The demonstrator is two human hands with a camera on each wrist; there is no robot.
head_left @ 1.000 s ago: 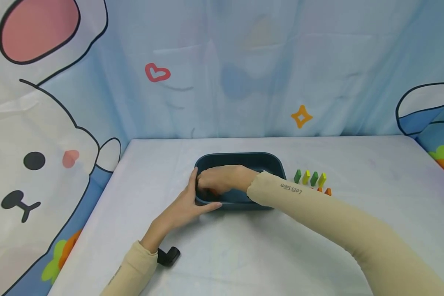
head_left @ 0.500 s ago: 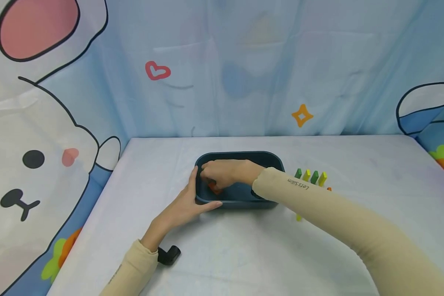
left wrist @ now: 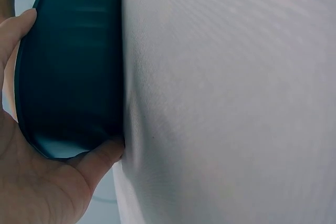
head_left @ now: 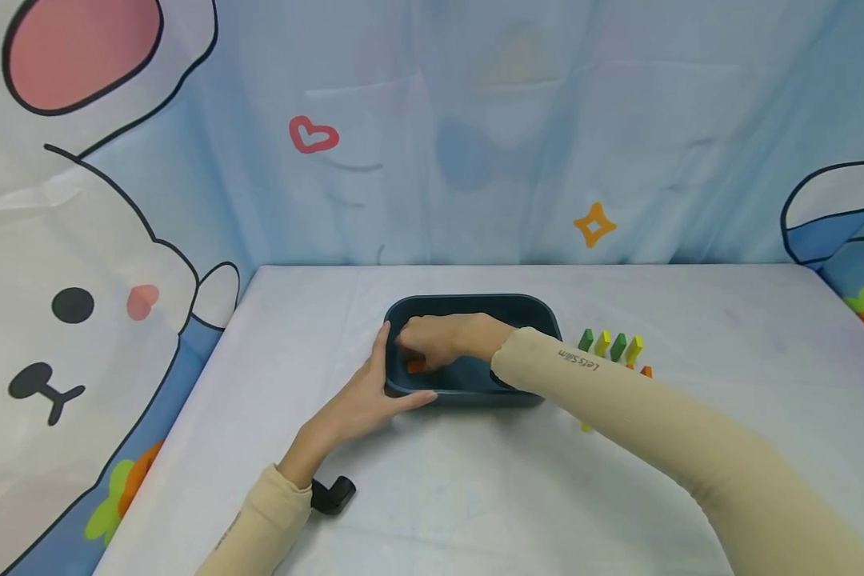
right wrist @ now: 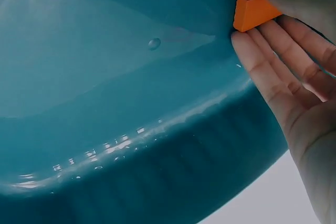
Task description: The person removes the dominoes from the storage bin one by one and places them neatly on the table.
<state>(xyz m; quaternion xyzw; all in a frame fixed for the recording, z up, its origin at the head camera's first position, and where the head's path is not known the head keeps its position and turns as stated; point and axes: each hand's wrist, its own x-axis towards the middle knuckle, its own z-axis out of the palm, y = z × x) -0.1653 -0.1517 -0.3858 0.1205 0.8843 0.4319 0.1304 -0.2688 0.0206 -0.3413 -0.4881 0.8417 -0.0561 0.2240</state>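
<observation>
A dark teal rectangular bin [head_left: 486, 398] stands on the white-covered table. At its front left corner my left hand [head_left: 356, 404] braces it, thumb along the front rim and fingers against the left side. The left wrist view shows the thumb [left wrist: 23, 22] at the rim and another fingertip low by the bin's base. Inside the bin's left end, my right hand [head_left: 442, 338] pinches a small orange block [right wrist: 255, 11] between thumb and fingers, close over the floor. Much of the block is covered by the hand in the head view.
Right of the bin, green blocks [head_left: 586, 340] and yellow blocks [head_left: 634, 349] stand in a row, with orange blocks [head_left: 646, 371] in front. My right sleeve [head_left: 619, 408] hides part of them; a yellow piece [head_left: 586, 427] shows below it. A printed curtain [head_left: 432, 160] hangs behind.
My right hand has shifted slightly back and right inside the bin. The orange block, tilted half a second ago, now looks more level. My left hand keeps its place on the corner.
</observation>
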